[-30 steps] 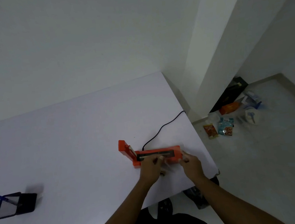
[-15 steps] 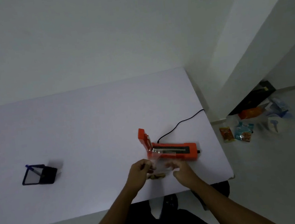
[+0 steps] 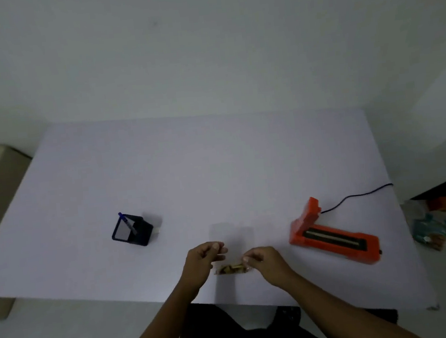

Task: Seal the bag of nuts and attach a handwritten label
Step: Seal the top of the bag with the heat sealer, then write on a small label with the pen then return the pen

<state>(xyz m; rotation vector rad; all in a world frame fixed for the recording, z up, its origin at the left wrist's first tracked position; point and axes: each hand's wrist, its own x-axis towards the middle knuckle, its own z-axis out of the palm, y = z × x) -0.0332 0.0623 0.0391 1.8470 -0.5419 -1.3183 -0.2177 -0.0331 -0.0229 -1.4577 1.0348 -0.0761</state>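
Clear bag of nuts (image 3: 234,262) upright, nuts pooled low; left hand (image 3: 202,260), right hand (image 3: 264,259) pinching top corners

no text, label or number can be read anywhere; the floor packets (image 3: 429,231) are too blurred

Clear bag of nuts (image 3: 231,268) upright on table (image 3: 216,169).

Both forearms reach forward, left hand (image 3: 203,260) and right hand (image 3: 264,261) with fingers curled
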